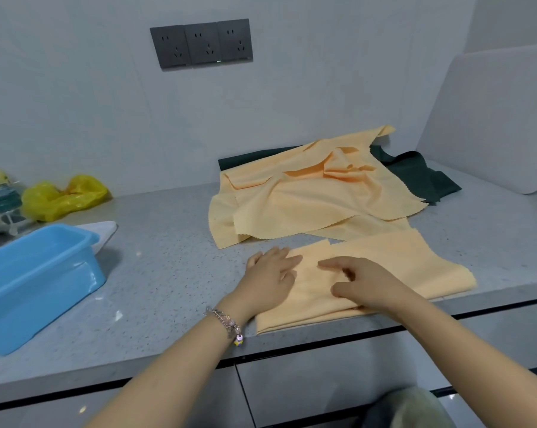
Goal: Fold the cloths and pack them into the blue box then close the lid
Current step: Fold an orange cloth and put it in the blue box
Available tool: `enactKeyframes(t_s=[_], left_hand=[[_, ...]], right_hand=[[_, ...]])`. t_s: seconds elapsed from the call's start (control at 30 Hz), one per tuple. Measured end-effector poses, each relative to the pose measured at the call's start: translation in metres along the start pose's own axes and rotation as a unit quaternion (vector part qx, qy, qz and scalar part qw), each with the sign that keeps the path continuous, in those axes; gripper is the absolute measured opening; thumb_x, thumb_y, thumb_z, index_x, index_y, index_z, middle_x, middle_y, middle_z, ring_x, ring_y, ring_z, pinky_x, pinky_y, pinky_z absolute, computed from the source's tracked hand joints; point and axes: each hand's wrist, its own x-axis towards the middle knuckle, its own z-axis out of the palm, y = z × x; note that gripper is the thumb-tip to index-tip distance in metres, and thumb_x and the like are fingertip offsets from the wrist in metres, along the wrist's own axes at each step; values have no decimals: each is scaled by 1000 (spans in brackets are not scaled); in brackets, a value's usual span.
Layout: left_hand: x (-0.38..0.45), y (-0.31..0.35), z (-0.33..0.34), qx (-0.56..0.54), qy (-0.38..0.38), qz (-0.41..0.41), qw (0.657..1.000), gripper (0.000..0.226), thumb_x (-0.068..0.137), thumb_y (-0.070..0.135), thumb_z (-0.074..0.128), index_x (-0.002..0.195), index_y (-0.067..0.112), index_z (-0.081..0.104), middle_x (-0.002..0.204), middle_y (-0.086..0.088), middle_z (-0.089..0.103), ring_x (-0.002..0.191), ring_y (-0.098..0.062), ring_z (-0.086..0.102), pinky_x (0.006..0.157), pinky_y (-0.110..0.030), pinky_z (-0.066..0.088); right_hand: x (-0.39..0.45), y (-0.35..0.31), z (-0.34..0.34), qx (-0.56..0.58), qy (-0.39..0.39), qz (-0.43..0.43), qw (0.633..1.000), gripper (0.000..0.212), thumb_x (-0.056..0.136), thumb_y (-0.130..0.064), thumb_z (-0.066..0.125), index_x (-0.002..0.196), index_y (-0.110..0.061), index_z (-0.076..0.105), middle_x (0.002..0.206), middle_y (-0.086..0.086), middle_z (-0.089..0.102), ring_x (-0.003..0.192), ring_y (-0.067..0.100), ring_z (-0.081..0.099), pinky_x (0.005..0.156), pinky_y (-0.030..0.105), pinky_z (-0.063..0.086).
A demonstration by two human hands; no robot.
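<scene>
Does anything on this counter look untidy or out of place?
Yes. The orange cloths at the back lie crumpled in a heap over a dark green cloth, not folded. The blue box sits tilted, its far end propped on a white thing, maybe its lid.

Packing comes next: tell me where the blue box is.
In the head view the blue box sits open at the counter's left edge, well left of the left hand, before a yellow bag.
</scene>
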Motion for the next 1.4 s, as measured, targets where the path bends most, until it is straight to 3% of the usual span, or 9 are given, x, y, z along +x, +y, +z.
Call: enactKeyframes(t_s=[0.17, 0.3, 0.43, 0.57, 0.77, 1.0, 1.2, 1.3, 1.4], left_hand=[[-3, -1, 0, 77, -22, 15, 997, 44, 101, 35, 28, 144, 38, 30, 157, 7, 18, 143, -10, 9, 111, -29, -3], [-1, 5, -16, 123, -20, 6, 992, 41, 95, 44, 38, 134, 38, 47, 127, 6, 46, 124, -15, 34, 100, -33, 18], [-5, 16, -34, 68, -16, 9, 998, 21, 88, 42, 53, 89, 33, 71, 82, 8, 56, 88, -14, 54, 83, -31, 38], [-4, 26, -36, -37, -58, -7, 998, 28, 82, 37, 65, 58, 22, 62, 68, 5, 62, 64, -9, 53, 60, -26, 40], [18, 51, -24, -10, -31, 35, 999, 14, 77, 12, 65, 90, 14, 71, 78, 11, 53, 73, -7, 52, 66, -19, 41], [42, 54, 3, -120, 32, -72, 990, 13, 80, 8, 58, 91, 15, 58, 91, 1, 57, 77, -14, 53, 67, -22, 42], [50, 54, 5, -82, 58, -120, 988, 9, 80, 6, 49, 85, 13, 50, 83, -5, 50, 73, -22, 46, 63, -27, 36], [58, 53, 6, -61, 66, -163, 983, 22, 85, 10, 48, 106, 8, 53, 105, -9, 53, 87, -25, 54, 66, -27, 40], [67, 51, 9, -41, 70, -192, 978, 30, 88, 24, 54, 114, 8, 51, 114, -9, 54, 100, -27, 58, 71, -29, 42]], right_hand=[[-1, 1, 12, -140, -1, -17, 990, 43, 91, -18, 50, 133, -26, 51, 112, -1, 47, 108, 13, 50, 74, 13, 30], [-7, 11, 13, -291, 41, -25, 956, 40, 97, -34, 39, 134, -49, 40, 110, -7, 36, 111, 15, 35, 88, 26, 25], [-4, 27, -9, -275, 60, 25, 959, 35, 94, -39, 46, 122, -60, 44, 116, -13, 35, 112, 12, 28, 85, 27, 14], [3, 38, -31, -324, 89, 78, 939, 36, 86, -54, 54, 120, -59, 47, 120, -10, 36, 112, 16, 28, 83, 28, 17], [-6, 39, -30, -168, 177, 62, 968, 35, 70, -39, 79, 96, -24, 62, 91, -6, 44, 90, 13, 44, 70, 27, 37], [-19, 30, -14, -125, 291, -25, 948, 19, 82, -13, 67, 100, -12, 65, 92, -8, 44, 71, 8, 45, 60, 17, 33], [-14, 36, -21, -62, 216, 73, 972, 24, 91, -6, 50, 111, -9, 63, 105, 5, 63, 85, 10, 52, 69, 15, 37], [-4, 32, -30, -99, 175, 122, 972, 26, 93, -14, 51, 117, -6, 57, 114, 9, 59, 100, 18, 54, 75, 18, 38], [6, 26, -35, -153, 155, 172, 961, 13, 93, -20, 51, 86, -9, 49, 105, 12, 55, 97, 22, 51, 60, 22, 38]])
